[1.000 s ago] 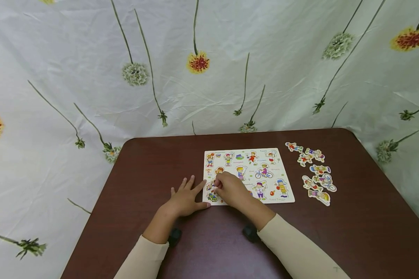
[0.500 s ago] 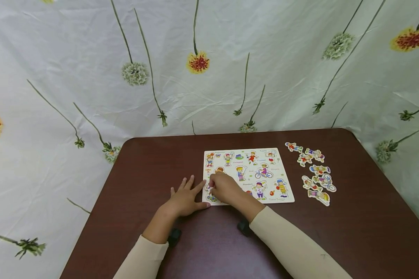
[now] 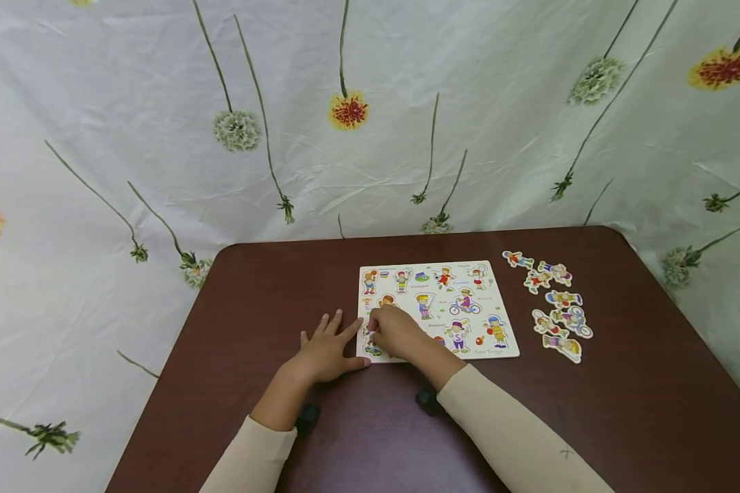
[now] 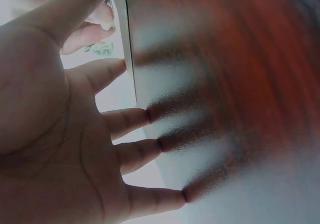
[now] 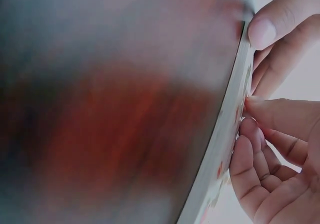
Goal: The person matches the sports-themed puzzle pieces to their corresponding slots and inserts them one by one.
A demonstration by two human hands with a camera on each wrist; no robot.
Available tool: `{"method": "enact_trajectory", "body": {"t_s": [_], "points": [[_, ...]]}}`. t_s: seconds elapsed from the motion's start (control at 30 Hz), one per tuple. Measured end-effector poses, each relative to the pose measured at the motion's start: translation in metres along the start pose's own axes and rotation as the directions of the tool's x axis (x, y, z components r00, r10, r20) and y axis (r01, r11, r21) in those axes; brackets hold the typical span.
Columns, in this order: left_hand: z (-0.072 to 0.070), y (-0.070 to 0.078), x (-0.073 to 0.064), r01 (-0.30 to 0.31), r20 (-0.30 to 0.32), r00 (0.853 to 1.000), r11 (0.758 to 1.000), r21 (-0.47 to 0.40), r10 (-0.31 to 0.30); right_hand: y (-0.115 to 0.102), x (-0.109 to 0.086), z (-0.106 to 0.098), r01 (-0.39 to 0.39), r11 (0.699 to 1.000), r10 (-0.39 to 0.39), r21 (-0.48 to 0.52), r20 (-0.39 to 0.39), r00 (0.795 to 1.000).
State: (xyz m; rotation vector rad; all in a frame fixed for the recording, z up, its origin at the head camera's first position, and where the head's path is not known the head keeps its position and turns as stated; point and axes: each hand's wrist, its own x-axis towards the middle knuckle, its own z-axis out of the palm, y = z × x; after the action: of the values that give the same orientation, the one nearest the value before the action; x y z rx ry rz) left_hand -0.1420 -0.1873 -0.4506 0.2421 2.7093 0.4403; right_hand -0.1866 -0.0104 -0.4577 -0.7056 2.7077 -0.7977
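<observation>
A white puzzle board (image 3: 447, 311) printed with children playing sports lies on the table. My left hand (image 3: 322, 355) rests palm down at its left edge, fingers spread, with thumb and index finger touching the board's corner and side. In the left wrist view, the left palm (image 4: 55, 129) shows with straight fingers. My right hand (image 3: 401, 334) is over the board's lower left part, its fingers curled down. In the right wrist view, the thumb and fingertips of the right hand (image 5: 280, 149) touch the board's surface; whether they pinch a puzzle piece is hidden.
Several loose figure-shaped puzzle pieces (image 3: 569, 348) lie right of the board, some overlapping. The dark brown table (image 3: 271, 287) has a flower-printed white cloth (image 3: 395, 164) hanging behind it. Dark wrist devices (image 3: 428, 401) sit under the wrists.
My right hand has shifted slightly left over the board, then stayed nearly still. The left hand and the loose puzzle pieces have kept their places.
</observation>
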Motion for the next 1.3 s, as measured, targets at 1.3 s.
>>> {"method": "enact_trajectory", "body": {"t_s": [1.3], "points": [[0.001,0.001,0.002,0.021,0.012,1.000,1.000,-0.022,-0.020,0.051,-0.049,-0.041,-0.018,0.773,0.315,0.635,-0.359,0.879]]}}
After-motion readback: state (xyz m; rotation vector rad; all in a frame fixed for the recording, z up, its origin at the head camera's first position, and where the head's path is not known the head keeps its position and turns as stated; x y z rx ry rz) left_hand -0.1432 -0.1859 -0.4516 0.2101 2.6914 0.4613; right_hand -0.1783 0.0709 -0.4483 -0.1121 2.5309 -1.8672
